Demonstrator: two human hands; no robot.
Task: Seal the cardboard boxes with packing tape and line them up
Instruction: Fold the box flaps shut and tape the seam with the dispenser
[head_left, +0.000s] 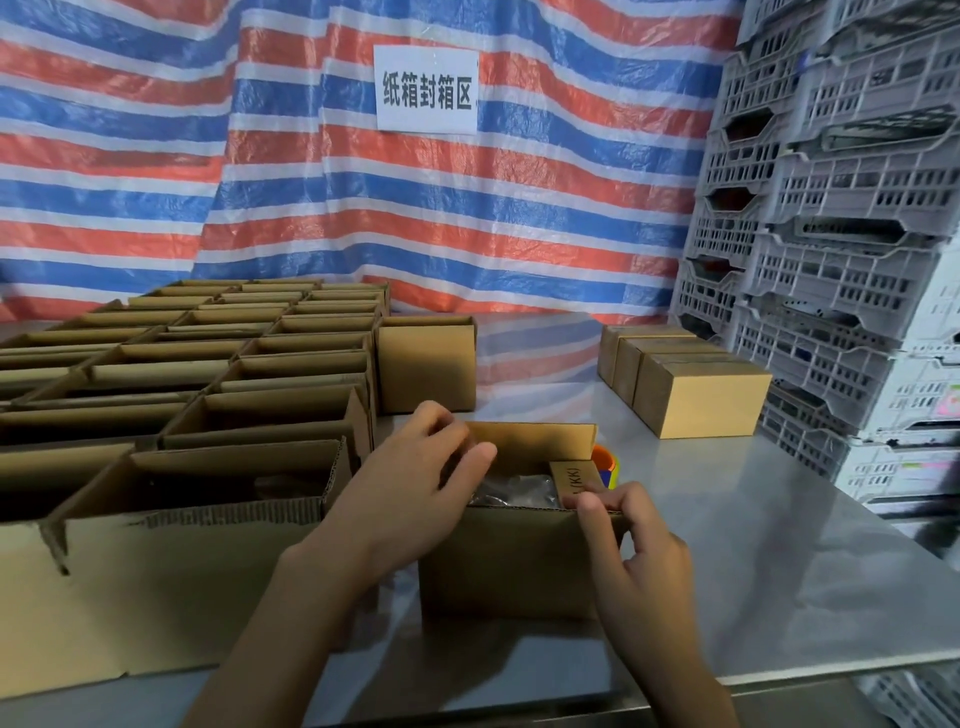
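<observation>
Flap-folding is judged to be in hand: the open cardboard box (509, 566) at 6 o'clock on the counter (779, 545) is held by both hands, the left hand (410, 483) curled on its far flap, the right hand (639, 551) pinching its near rim. Next, the flaps must be pressed flat and the orange roll (603, 456) just behind at 1 o'clock, likely the tape, fetched.

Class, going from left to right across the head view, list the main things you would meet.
block of open boxes → near box with flaps up → row of closed boxes → stacked grey crates
</observation>
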